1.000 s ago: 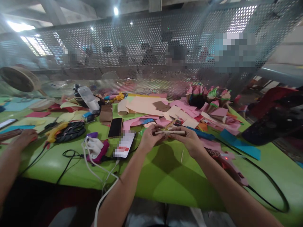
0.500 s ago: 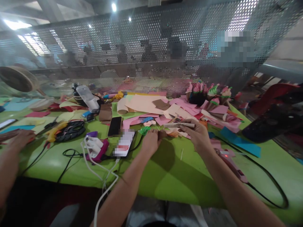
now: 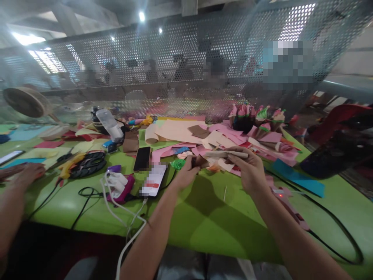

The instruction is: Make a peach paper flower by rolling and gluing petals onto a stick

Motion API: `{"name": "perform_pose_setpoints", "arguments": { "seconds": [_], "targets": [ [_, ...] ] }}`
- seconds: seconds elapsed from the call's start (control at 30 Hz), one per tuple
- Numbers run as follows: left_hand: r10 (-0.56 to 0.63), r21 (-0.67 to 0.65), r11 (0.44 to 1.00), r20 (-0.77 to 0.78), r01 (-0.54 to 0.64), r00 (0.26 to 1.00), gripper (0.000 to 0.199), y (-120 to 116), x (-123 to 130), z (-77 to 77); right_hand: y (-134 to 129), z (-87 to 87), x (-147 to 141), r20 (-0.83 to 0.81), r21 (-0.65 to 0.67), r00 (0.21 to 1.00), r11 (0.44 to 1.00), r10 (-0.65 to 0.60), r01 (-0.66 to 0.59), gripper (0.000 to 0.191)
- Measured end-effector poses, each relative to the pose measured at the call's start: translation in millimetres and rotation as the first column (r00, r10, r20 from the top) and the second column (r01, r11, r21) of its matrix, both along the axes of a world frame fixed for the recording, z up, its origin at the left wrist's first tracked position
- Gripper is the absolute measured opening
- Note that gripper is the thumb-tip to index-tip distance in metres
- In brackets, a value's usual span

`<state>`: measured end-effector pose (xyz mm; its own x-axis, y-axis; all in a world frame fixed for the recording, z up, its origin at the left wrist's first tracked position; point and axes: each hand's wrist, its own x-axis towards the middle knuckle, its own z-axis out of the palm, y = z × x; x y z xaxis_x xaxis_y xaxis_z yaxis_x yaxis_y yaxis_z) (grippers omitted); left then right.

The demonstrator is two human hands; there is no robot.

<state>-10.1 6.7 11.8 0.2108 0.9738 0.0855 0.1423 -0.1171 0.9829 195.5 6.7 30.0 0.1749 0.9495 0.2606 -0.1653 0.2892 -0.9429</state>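
My left hand is closed, its thumb and fingers pinching a small folded piece of brown paper. Across from it, my right hand grips a slim pale roll, which looks like rolled paper and lies nearly level. The roll's left end points toward the brown paper; whether the two touch I cannot tell. Just left of my left hand lies a shiny green bundle. Beside my right forearm rests a pink glue gun with a red light on and a black cord.
Cut paper is heaped along the back. Pink and green paper cones stand at back right. Phones, a magenta power strip and white cables lie left. A yellow glue gun sits near another person's hand. A dark bottle leans right.
My left hand has turned slightly, and more of the brown paper shows in it. My right hand with the pale roll has shifted a little to the right. The whole view has dipped slightly.
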Motion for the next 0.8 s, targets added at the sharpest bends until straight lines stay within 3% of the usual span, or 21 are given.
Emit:
{"name": "perform_pose_setpoints", "arguments": {
  "seconds": [0.2,0.43,0.67,0.8],
  "targets": [
    [-0.045,-0.106,0.993,0.148,0.061,0.988,0.036,-5.2,3.2,3.4,-1.4,0.5,-1.5,0.101,0.054,0.995,0.998,0.007,-0.013,0.019],
    [-0.021,-0.131,0.99,0.209,0.05,0.978,0.032,0.0,5.2,-11.2,-10.5,7.0,-3.4,0.18,0.092,0.983,0.995,0.024,-0.041,0.013],
    [-0.05,-0.024,0.998,0.159,0.055,0.986,0.031,-2.3,8.5,-4.7,-23.1,17.2,-6.0,0.424,0.201,0.906,0.974,0.014,-0.109,0.011],
    [-0.09,0.069,0.994,-0.009,0.09,0.996,0.03,-1.8,6.8,-2.5,-24.6,15.0,-8.3,0.555,0.291,0.832,0.931,0.025,-0.222,0.016]
  ]
}}
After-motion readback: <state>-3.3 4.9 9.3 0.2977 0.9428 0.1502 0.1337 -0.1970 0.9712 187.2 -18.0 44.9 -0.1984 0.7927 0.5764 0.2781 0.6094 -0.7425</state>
